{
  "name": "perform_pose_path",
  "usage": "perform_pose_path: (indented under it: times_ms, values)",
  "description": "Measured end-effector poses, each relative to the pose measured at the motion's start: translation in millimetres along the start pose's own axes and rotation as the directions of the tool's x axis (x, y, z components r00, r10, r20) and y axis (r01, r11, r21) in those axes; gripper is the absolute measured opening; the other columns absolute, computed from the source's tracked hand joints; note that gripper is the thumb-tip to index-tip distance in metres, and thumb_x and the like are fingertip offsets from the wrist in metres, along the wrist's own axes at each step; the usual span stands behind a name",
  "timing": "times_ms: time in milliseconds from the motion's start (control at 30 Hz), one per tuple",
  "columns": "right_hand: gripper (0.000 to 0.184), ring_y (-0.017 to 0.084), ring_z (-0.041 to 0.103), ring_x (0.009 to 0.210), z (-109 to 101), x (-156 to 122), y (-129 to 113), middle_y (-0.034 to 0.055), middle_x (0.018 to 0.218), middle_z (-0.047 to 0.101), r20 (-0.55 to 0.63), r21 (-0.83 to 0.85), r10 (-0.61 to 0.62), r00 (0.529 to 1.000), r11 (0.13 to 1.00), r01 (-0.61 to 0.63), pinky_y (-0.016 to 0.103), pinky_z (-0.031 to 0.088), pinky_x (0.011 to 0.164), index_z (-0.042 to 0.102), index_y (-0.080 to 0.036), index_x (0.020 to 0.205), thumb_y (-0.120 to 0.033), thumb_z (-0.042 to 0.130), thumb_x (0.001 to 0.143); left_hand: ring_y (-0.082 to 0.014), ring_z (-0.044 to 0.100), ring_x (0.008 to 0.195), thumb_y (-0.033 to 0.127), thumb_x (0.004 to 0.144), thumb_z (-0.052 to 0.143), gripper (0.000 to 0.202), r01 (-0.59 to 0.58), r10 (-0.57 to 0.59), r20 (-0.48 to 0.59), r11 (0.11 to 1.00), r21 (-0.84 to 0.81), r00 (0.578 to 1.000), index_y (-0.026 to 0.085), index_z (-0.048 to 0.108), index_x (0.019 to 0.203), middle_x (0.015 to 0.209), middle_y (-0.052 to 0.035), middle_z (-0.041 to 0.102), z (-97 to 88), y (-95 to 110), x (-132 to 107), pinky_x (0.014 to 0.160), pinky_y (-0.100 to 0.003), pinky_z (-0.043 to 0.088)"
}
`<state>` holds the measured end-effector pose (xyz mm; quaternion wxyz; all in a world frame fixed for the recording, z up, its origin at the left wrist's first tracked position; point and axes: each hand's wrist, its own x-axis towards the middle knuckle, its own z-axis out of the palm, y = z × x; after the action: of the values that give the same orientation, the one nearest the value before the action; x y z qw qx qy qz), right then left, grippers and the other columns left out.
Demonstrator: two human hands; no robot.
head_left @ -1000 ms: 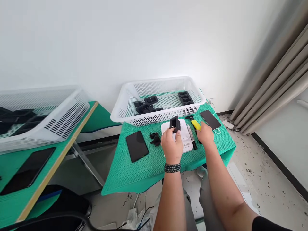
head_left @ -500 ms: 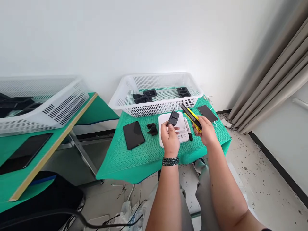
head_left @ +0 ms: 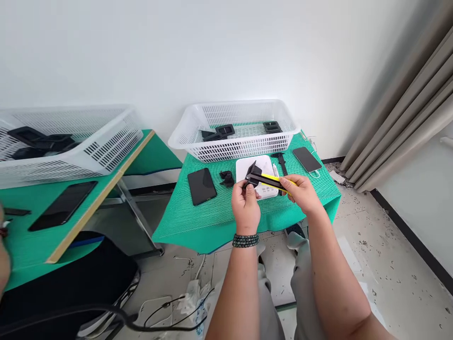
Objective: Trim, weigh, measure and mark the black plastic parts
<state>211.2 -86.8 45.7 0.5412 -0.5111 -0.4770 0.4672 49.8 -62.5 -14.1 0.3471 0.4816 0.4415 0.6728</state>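
My left hand (head_left: pixel 246 200) is closed on a black plastic part (head_left: pixel 253 171) with raised walls, held above the white digital scale (head_left: pixel 244 165). In my right hand (head_left: pixel 299 192) is a yellow and black utility knife (head_left: pixel 272 181), its front end against or just over the black part. Whether the blade is out is too small to tell. Behind my right hand lie a black caliper (head_left: pixel 281 162) and a marker pen (head_left: pixel 275 170), partly covered. A small black clip-like piece (head_left: pixel 227 178) rests left of the scale.
A white basket (head_left: pixel 240 146) with several black parts stands at the back of the green-covered table (head_left: pixel 177 222). A tablet (head_left: pixel 201 186) lies left, a phone (head_left: pixel 306 159) right. The neighbouring table holds another basket (head_left: pixel 106 146) and tablet (head_left: pixel 63 205); a person's arm (head_left: pixel 4 259) shows there.
My right hand has brought the knife left and down, so its front end now meets the black part in my left hand. The caliper has come into sight. The view has shifted slightly left.
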Motion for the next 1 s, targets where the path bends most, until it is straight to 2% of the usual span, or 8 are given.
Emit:
perform_pose_path:
  times_ms: [100,267,400,567,667,733,867,1000]
  values:
    - [0.052,0.009,0.038,0.046,-3,1,0,-0.002,0.058,0.057,-0.11,0.019,-0.042,0.993,0.999,0.044,0.025,0.027,0.044,0.072,-0.018,0.079,-0.069,0.076,0.072,-0.0132,0.061,0.061,0.077,0.086,0.064,0.059,0.011,-0.009,0.037,0.999,-0.042,0.999,0.02,0.06,0.102,0.069,0.0026,0.058,0.9,0,-2,0.059,-0.026,0.055]
    - [0.053,0.009,0.04,0.046,-9,2,0,-0.0013,0.058,0.058,0.016,0.028,-0.01,1.0,1.0,0.009,0.026,0.028,0.044,0.069,-0.018,0.076,-0.071,0.076,0.071,-0.0133,0.06,0.061,0.075,0.086,0.066,0.057,0.022,-0.014,0.088,0.996,-0.089,0.996,0.021,0.059,0.103,0.07,0.0032,0.058,3.3,-2,-3,0.059,-0.027,0.054]
    - [0.053,0.01,0.039,0.048,-11,4,2,-0.0013,0.058,0.056,-0.188,-0.029,-0.067,0.98,0.998,0.063,0.026,0.029,0.046,0.071,-0.017,0.079,-0.07,0.072,0.074,-0.0125,0.059,0.059,0.074,0.086,0.067,0.056,0.037,-0.026,0.097,0.992,-0.118,0.995,0.021,0.059,0.101,0.071,0.003,0.058,3.1,-3,-2,0.058,-0.027,0.052]
    - [0.051,0.011,0.041,0.049,-10,4,2,-0.0004,0.059,0.057,-0.081,-0.037,-0.053,0.995,0.998,0.05,0.028,0.03,0.047,0.071,-0.018,0.079,-0.068,0.07,0.075,-0.0122,0.057,0.06,0.071,0.087,0.068,0.052,0.047,-0.023,0.143,0.985,-0.165,0.989,0.021,0.06,0.1,0.072,0.0029,0.057,1.2,0,-3,0.058,-0.027,0.05]
    - [0.049,0.014,0.047,0.055,-8,4,4,0.0005,0.061,0.057,-0.262,-0.083,-0.125,0.957,0.991,0.107,0.028,0.034,0.051,0.071,-0.018,0.077,-0.067,0.069,0.077,-0.0123,0.057,0.062,0.069,0.087,0.07,0.049,0.078,-0.044,0.166,0.975,-0.209,0.985,0.022,0.06,0.099,0.073,0.0021,0.058,-1.5,2,-5,0.059,-0.027,0.05]
    - [0.05,0.013,0.046,0.054,-6,5,5,-0.0001,0.061,0.057,-0.333,-0.019,-0.093,0.938,0.996,0.092,0.027,0.034,0.049,0.069,-0.018,0.078,-0.067,0.07,0.075,-0.0127,0.057,0.065,0.066,0.088,0.07,0.047,0.129,-0.082,0.196,0.961,-0.245,0.977,0.023,0.062,0.102,0.077,0.0009,0.059,-3.1,4,-7,0.06,-0.027,0.051]
    - [0.05,0.008,0.039,0.045,7,5,6,-0.0042,0.062,0.055,-0.225,0.272,0.043,0.973,0.962,0.021,0.025,0.026,0.043,0.063,-0.02,0.084,-0.062,0.08,0.065,-0.0163,0.062,0.079,0.057,0.091,0.069,0.04,0.252,-0.164,0.335,0.938,-0.237,0.928,0.023,0.065,0.112,0.092,-0.0045,0.065,-3.0,6,-12,0.065,-0.028,0.053]
    - [0.049,0.008,0.042,0.046,26,2,10,-0.0081,0.059,0.052,-0.102,0.372,0.052,0.993,0.928,-0.01,0.023,0.031,0.042,0.061,-0.02,0.089,-0.049,0.087,0.059,-0.0215,0.064,0.096,0.044,0.09,0.068,0.032,0.272,-0.18,0.435,0.949,-0.158,0.882,0.023,0.068,0.114,0.109,-0.0081,0.068,-1.1,5,-18,0.074,-0.031,0.056]
